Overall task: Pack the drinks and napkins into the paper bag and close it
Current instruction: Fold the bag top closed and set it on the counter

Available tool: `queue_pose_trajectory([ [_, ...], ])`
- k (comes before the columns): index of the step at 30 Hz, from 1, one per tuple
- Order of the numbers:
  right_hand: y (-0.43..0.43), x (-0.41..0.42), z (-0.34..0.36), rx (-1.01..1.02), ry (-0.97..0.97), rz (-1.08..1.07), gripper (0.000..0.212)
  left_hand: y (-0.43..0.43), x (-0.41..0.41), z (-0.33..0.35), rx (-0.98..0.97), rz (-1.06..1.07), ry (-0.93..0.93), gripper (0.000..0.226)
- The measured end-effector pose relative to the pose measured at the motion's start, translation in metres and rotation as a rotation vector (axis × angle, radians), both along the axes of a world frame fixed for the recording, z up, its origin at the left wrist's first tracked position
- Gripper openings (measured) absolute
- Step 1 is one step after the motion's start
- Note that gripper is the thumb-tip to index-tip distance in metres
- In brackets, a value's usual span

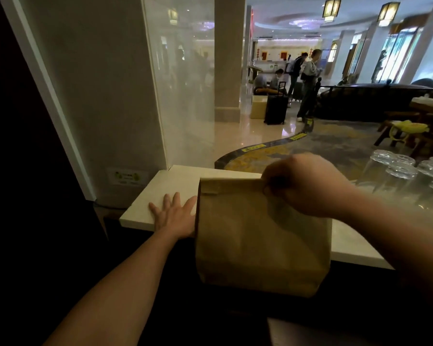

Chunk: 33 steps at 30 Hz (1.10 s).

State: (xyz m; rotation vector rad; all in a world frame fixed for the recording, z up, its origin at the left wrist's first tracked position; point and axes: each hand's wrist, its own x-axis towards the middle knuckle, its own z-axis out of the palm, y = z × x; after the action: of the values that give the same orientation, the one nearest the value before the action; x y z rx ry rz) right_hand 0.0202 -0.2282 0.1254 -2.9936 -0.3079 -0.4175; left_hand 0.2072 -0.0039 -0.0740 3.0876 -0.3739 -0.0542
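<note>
A brown paper bag (255, 240) stands upright at the near edge of a pale counter (160, 196), its top folded over into a flat band. My right hand (308, 186) pinches the right end of that folded top. Spread flat on the counter, my left hand (175, 214) lies with its fingers apart and its edge against the bag's left side. The bag's contents are hidden; no drinks or napkins show outside it.
Several upturned clear glasses (408, 171) stand on the counter at the right. A pale pillar (98, 96) rises at the left behind the counter. Beyond lies a lobby with people, a black suitcase (275, 108) and wooden furniture.
</note>
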Motion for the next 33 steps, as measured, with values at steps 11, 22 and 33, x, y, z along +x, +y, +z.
queue_pose_trajectory([
  [11,-0.007,0.048,0.046,0.044,-0.088,0.041,0.017,0.005,0.009,-0.006,-0.019,0.013,-0.020,0.105],
  [22,-0.032,0.090,0.042,0.020,-0.071,-0.002,0.019,0.000,0.011,-0.006,-0.057,0.073,-0.018,0.082],
  [33,-0.054,0.121,0.026,0.079,-0.101,-0.006,0.019,0.000,0.009,-0.005,-0.067,0.093,-0.019,0.085],
])
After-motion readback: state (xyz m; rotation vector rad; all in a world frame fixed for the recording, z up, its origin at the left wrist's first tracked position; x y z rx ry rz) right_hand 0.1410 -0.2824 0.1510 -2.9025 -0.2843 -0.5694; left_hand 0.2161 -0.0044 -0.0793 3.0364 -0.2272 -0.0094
